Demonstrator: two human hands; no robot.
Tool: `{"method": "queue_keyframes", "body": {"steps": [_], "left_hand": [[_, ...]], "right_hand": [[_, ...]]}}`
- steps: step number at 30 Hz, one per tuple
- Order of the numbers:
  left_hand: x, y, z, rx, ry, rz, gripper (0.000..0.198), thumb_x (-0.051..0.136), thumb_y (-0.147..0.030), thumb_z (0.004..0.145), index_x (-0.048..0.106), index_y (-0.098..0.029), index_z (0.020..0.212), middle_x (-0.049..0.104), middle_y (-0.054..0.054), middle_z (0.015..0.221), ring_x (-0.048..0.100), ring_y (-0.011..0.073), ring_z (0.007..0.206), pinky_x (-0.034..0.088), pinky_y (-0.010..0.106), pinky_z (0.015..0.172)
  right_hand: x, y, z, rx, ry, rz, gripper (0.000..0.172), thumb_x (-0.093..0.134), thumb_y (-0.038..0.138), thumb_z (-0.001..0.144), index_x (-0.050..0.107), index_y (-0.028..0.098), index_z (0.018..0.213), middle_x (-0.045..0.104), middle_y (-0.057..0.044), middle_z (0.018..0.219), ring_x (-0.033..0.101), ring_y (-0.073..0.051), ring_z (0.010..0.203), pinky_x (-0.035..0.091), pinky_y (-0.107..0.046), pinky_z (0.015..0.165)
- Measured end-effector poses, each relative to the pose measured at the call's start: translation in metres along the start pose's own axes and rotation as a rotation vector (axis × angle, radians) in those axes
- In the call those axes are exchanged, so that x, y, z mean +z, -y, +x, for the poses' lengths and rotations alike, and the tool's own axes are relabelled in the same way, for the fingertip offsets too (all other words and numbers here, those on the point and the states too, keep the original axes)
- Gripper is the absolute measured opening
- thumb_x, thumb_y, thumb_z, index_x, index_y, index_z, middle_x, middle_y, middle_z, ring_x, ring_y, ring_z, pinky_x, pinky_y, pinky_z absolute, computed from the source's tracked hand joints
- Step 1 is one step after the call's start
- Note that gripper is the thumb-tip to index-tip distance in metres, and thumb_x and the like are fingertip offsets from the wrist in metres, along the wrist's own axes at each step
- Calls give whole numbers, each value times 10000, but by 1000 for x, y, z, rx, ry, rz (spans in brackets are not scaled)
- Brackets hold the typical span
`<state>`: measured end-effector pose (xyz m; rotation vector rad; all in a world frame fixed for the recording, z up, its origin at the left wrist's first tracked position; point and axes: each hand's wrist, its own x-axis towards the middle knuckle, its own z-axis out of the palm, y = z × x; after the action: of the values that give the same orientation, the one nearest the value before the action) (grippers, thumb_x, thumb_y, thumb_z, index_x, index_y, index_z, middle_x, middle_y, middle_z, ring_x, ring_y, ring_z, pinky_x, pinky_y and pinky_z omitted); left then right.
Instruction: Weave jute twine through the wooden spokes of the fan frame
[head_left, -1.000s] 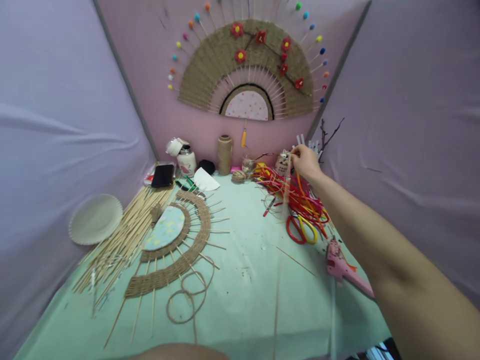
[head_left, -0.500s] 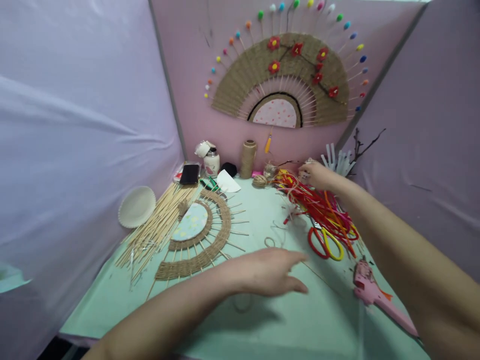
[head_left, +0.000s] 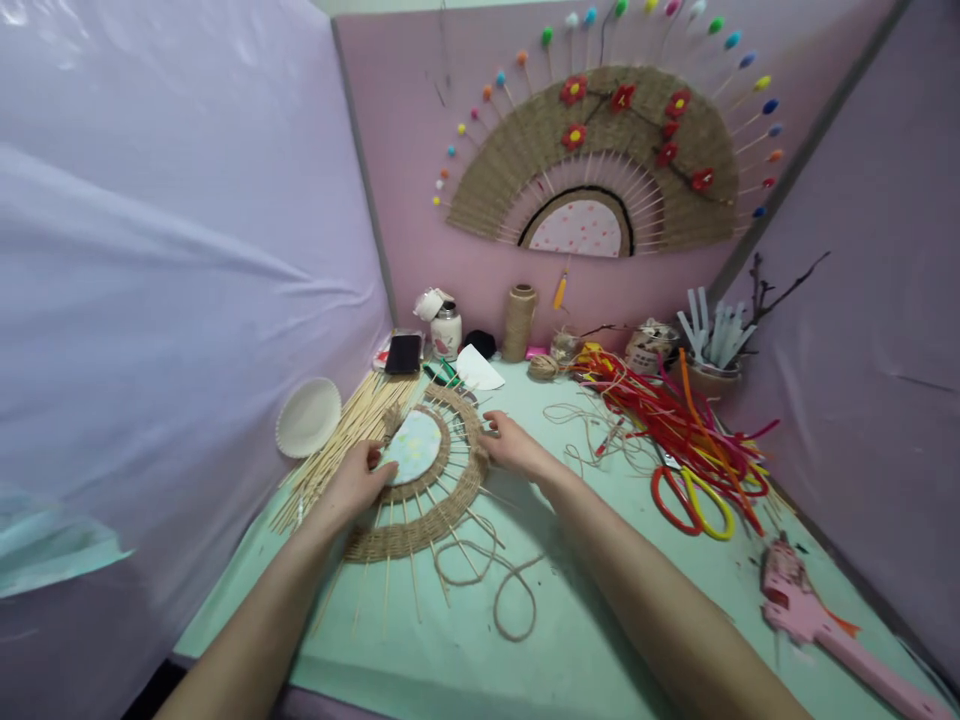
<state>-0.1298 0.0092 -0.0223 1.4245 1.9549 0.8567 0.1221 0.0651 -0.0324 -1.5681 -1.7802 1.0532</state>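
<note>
A half-round woven fan (head_left: 405, 535) with thin sticks poking out past its twine bands lies on the green tabletop. At its straight side is my left hand (head_left: 361, 475), fingers bent, thumb at the edge of the pale patterned half-circle (head_left: 415, 447). My right hand (head_left: 511, 445) rests at the outer woven band on the other side, its fingers curled onto the rim. Both hands appear to grip the fan's edges. Loose twine (head_left: 516, 605) trails in loops from the fan's lower right.
Bamboo sticks (head_left: 337, 430) and a white bowl (head_left: 308, 417) lie left. To the right are red pipe cleaners (head_left: 660, 410), scissors (head_left: 694, 503) and a pink glue gun (head_left: 814, 615). A twine spool (head_left: 519, 322) stands behind. A finished fan (head_left: 510, 160) hangs on the wall.
My right hand has come from the jars at the back right to the fan. My left hand has moved left onto the fan, its fingers now bent. The view has shifted left.
</note>
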Motion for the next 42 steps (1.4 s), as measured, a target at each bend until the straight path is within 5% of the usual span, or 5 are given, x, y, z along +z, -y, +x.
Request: {"method": "queue_keyframes", "body": {"steps": [10,19,27,38,42], "left_hand": [[-8,-31,-22,-167,-11,-733,397,700,-83,656,580,-143,1030,684,98,1003,671,143,800,520,213,669],[-9,-80,-35,-404,560,-1119,467,585,-32,762,544,-29,1227,737,160,893,710,272,869,595,367,757],[-29,-151,4,-154,358,-1194,523,481,-30,783,515,-91,1301,739,134,903,723,239,723,615,371,690],[-14,-196,32,-27,230,-1270,450,478,-31,771,571,-90,1207,738,73,754,708,200,607,606,266,557],[-15,-191,43,-94,190,-1248,451,447,-22,792,559,-96,1223,734,69,728,687,179,536,597,252,523]], "right_hand": [[-8,15,-6,74,-97,264,484,579,337,773,514,192,1230,543,-129,1266,561,-229,1071,484,-309,825],[-69,51,-26,-131,-224,269,488,541,385,821,453,217,1272,425,-131,1345,569,-195,988,465,-393,926],[-156,63,-55,-510,-807,110,413,528,437,862,501,237,1223,429,-142,1321,567,-245,1081,476,-412,940],[-176,34,-53,-337,170,251,348,660,425,763,628,192,1019,578,21,600,504,-118,522,413,-242,517],[-203,9,-50,-300,-465,342,269,612,464,787,602,197,757,524,17,584,447,-108,498,345,-230,467]]}}
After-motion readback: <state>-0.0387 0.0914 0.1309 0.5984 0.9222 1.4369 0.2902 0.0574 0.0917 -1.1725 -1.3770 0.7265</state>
